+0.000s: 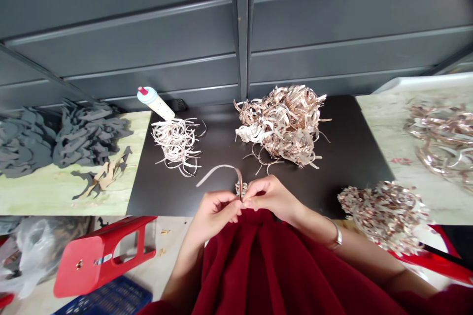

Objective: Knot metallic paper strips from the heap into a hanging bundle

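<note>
At the front edge of the dark board, my left hand (219, 211) and my right hand (269, 197) meet fingertip to fingertip. Pinched between them is one end of a thin strip (239, 177), shiny copper on one side and pale on the other. Its free end curls up and away to the left. Just behind my fingers lies a small cluster of curled scraps (242, 188), partly hidden. Beyond my left hand is a loose pile of pale strips (177, 145). A bigger heap of copper and white strips (286, 125) sits beyond my right hand.
A pale bottle with a red cap (156, 103) stands at the back left. Dark grey cut pieces (86, 133) are heaped on the left. More shiny strips (447, 138) and a mound of small scraps (384, 211) lie right. A red stool (83, 258) stands below left.
</note>
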A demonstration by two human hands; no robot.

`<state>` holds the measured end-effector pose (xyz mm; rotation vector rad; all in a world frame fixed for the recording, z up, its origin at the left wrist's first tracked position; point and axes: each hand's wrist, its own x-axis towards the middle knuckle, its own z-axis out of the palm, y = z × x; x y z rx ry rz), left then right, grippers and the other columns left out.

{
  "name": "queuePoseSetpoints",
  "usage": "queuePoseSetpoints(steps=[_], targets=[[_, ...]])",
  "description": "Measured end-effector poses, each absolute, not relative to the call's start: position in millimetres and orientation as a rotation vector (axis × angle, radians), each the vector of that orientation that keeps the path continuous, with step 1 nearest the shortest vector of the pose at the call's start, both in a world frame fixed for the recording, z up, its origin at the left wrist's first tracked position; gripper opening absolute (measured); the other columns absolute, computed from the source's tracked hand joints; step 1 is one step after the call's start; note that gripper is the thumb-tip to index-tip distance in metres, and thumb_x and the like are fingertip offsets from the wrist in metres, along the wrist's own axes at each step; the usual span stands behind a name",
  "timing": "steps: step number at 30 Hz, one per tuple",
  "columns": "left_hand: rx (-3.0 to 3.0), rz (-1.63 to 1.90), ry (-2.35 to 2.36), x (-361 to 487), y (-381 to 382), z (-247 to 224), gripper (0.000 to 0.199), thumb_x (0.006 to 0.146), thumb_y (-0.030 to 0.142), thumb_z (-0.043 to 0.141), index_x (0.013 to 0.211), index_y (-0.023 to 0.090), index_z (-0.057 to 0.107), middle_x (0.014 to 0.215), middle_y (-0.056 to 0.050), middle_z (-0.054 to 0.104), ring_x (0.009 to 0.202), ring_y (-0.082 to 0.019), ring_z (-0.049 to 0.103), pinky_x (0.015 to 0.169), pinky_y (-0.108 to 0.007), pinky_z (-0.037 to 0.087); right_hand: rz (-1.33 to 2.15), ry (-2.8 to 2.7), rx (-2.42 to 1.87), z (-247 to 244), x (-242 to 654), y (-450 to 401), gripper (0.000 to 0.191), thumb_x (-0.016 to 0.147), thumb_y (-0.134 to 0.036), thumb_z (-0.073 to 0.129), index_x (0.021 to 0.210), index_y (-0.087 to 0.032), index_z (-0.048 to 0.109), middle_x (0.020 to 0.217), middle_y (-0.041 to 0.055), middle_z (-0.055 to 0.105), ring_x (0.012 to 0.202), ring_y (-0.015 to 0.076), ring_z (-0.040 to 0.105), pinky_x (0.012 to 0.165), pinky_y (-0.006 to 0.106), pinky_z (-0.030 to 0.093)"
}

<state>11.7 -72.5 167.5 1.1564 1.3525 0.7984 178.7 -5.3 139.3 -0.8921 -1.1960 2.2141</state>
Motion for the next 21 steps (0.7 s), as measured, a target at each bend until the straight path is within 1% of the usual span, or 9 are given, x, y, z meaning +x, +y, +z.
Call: queuePoseSetpoints(steps=[4, 7, 10, 14, 16, 19, 21], targets=[[1.361, 0.746, 1.380, 9, -71, 172, 0.034, 0.084, 0.038, 0.061, 0.058, 0.015, 0.062, 0.048, 0.000, 0.059, 0.045, -0.010, 0.054, 0.047, -0.020, 0.042, 2.236, -1.228, -0.841, 141, 178, -5, 0.022, 0.059, -0.034, 0.083, 0.061, -0.015, 0.073, 0.051, -0.0008, 0.063, 0.047, 0.0090, 0.052, 0.049, 0.022, 0.040], [1.452, 0.686, 1.354, 8, -71, 175, 0.033, 0.087, 0.033, 0.056, 0.060, 0.015, 0.064, 0.052, -0.001, 0.061, 0.047, -0.010, 0.056, 0.048, -0.019, 0.043, 2.236, -1.282, -0.793, 141, 178, -4, 0.022, 0.063, -0.034, 0.081, 0.061, -0.014, 0.072, 0.050, -0.0017, 0.061, 0.048, 0.0087, 0.050, 0.049, 0.022, 0.038], [1.457, 0.677, 1.340, 8, -72, 175, 0.032, 0.089, 0.030, 0.052, 0.064, 0.015, 0.064, 0.057, -0.002, 0.063, 0.050, -0.011, 0.059, 0.050, -0.020, 0.046, 2.243, -1.282, -0.789, 139, 179, -3, 0.020, 0.064, -0.031, 0.080, 0.062, -0.013, 0.071, 0.054, -0.0015, 0.062, 0.051, 0.0085, 0.051, 0.052, 0.022, 0.037], [1.343, 0.770, 1.282, 13, -73, 175, 0.033, 0.091, 0.033, 0.050, 0.068, 0.015, 0.065, 0.060, -0.003, 0.064, 0.052, -0.012, 0.061, 0.054, -0.022, 0.048, 2.373, -1.151, -0.686, 132, 182, -1, 0.021, 0.064, -0.030, 0.081, 0.064, -0.013, 0.070, 0.055, -0.0015, 0.061, 0.053, 0.0086, 0.051, 0.052, 0.021, 0.035], [1.303, 0.824, 1.248, 18, -74, 176, 0.033, 0.090, 0.035, 0.051, 0.068, 0.016, 0.066, 0.062, -0.004, 0.065, 0.058, -0.014, 0.062, 0.060, -0.025, 0.050, 2.454, -1.098, -0.575, 126, 184, 1, 0.025, 0.064, -0.033, 0.082, 0.064, -0.013, 0.068, 0.055, -0.0017, 0.060, 0.053, 0.0094, 0.051, 0.053, 0.023, 0.037], [1.202, 0.966, 1.241, 26, -75, 171, 0.034, 0.088, 0.036, 0.055, 0.063, 0.017, 0.066, 0.069, -0.004, 0.064, 0.070, -0.016, 0.061, 0.071, -0.028, 0.049, 2.482, -1.107, -0.474, 118, 186, 5, 0.028, 0.065, -0.037, 0.081, 0.066, -0.013, 0.068, 0.058, -0.0012, 0.060, 0.054, 0.0105, 0.053, 0.056, 0.024, 0.039], [1.098, 1.067, 1.238, 30, -76, 164, 0.033, 0.086, 0.035, 0.058, 0.060, 0.016, 0.065, 0.075, -0.005, 0.063, 0.075, -0.017, 0.062, 0.073, -0.029, 0.050, 2.467, -1.147, -0.462, 114, 188, 9, 0.029, 0.066, -0.039, 0.080, 0.067, -0.013, 0.068, 0.058, -0.0007, 0.061, 0.055, 0.0106, 0.053, 0.056, 0.024, 0.040]])
